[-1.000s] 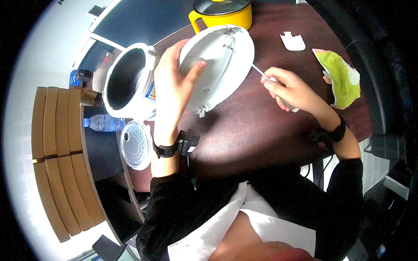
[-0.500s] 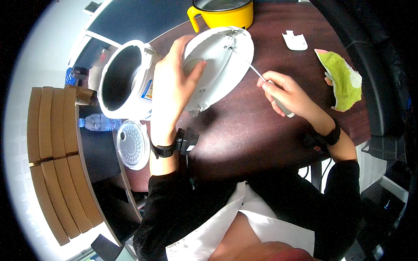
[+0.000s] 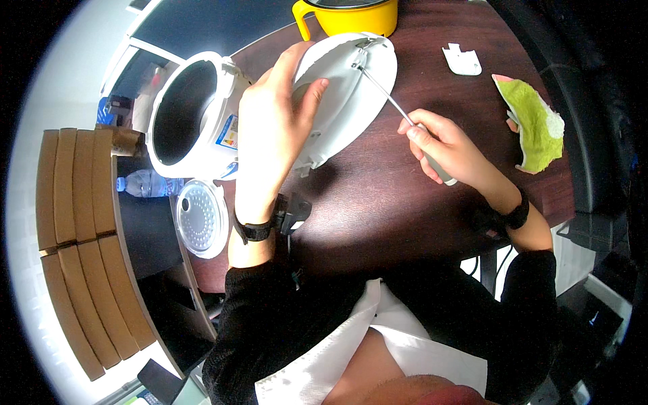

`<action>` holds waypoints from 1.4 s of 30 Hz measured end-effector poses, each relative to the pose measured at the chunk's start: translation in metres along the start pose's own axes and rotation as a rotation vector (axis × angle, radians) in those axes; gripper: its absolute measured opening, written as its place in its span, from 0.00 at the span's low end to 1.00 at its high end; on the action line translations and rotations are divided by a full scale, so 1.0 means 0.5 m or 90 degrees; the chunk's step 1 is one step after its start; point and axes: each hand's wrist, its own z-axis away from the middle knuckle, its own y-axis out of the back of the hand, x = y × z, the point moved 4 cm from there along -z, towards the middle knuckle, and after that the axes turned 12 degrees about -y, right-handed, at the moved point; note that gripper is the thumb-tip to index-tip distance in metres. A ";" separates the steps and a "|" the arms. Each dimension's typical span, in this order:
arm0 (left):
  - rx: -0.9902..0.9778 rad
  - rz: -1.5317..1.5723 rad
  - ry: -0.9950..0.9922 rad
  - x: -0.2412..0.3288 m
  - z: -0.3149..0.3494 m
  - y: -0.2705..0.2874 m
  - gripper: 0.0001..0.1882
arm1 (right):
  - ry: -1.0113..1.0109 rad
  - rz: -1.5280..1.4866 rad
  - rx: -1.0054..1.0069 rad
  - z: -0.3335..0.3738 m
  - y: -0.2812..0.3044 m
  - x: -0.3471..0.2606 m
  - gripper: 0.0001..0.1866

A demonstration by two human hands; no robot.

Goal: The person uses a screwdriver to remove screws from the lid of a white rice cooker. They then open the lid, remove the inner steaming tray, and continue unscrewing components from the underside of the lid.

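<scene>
My left hand (image 3: 275,111) grips a white oval plastic lid (image 3: 347,101) by its left side, thumb across the inner face, and holds it tilted up over the table. In my right hand (image 3: 442,143) is a screwdriver (image 3: 386,96), its grey handle wrapped by my fingers. The shaft points up and left, and the tip meets the lid near a small fitting by the upper edge. Whether it sits in a screw is too small to tell. Beside my left hand a white round appliance body (image 3: 196,118) lies with its dark opening facing left.
A yellow pot (image 3: 351,17) stands beyond the lid. On the right lie a small white plastic piece (image 3: 462,61) and a green cloth (image 3: 533,125). To the left are a perforated clear disc (image 3: 202,217), a water bottle (image 3: 150,183) and cardboard boxes (image 3: 84,189).
The lid and my left hand have shifted slightly up and to the right. The screwdriver tip stays at the lid's upper fitting, and my right hand is almost still.
</scene>
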 end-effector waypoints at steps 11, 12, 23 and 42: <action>0.040 -0.047 -0.051 -0.003 0.007 -0.005 0.21 | 0.256 0.449 0.256 0.000 0.011 -0.051 0.08; 0.036 -0.046 -0.045 -0.004 0.006 -0.006 0.21 | 0.344 0.491 0.290 -0.010 0.010 -0.044 0.09; 0.047 0.116 0.087 -0.009 0.006 0.006 0.20 | -0.094 -0.220 -0.086 -0.016 0.003 -0.018 0.17; 0.043 0.093 -0.009 -0.006 0.005 -0.001 0.15 | -0.125 0.101 0.022 -0.052 0.023 -0.013 0.22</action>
